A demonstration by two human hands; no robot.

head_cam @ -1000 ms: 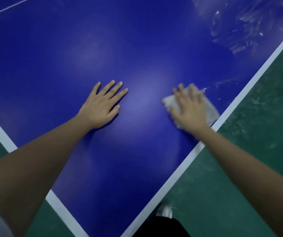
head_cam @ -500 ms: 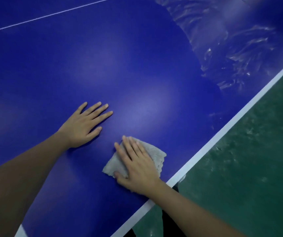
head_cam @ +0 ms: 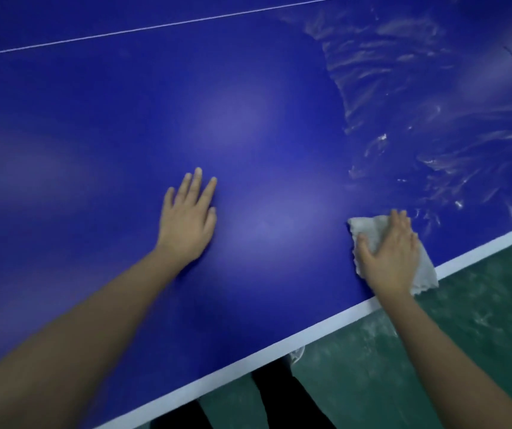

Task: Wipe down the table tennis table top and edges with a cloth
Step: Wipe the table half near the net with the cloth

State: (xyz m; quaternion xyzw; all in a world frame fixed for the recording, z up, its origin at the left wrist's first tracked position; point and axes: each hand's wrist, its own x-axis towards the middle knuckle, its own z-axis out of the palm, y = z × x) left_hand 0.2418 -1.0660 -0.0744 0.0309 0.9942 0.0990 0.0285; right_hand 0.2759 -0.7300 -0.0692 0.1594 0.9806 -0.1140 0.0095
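Note:
The blue table tennis table top (head_cam: 124,134) fills most of the view, with a white edge stripe (head_cam: 325,329) running along its near side. My left hand (head_cam: 188,221) lies flat on the blue surface, fingers apart, holding nothing. My right hand (head_cam: 389,252) presses a crumpled white cloth (head_cam: 424,274) onto the table at the near edge; one corner of the cloth hangs past the white stripe. Wet streaks (head_cam: 418,134) shine on the surface beyond and to the right of the cloth.
A thin white centre line (head_cam: 155,26) crosses the far part of the table. Green floor (head_cam: 434,351) lies below the near edge, with my dark trouser legs (head_cam: 279,394) and a white shoe tip (head_cam: 298,354) close to the table.
My right hand has slid the cloth to the right along the near edge. The left hand stays flat on the table. The view has swung, so the edge runs flatter.

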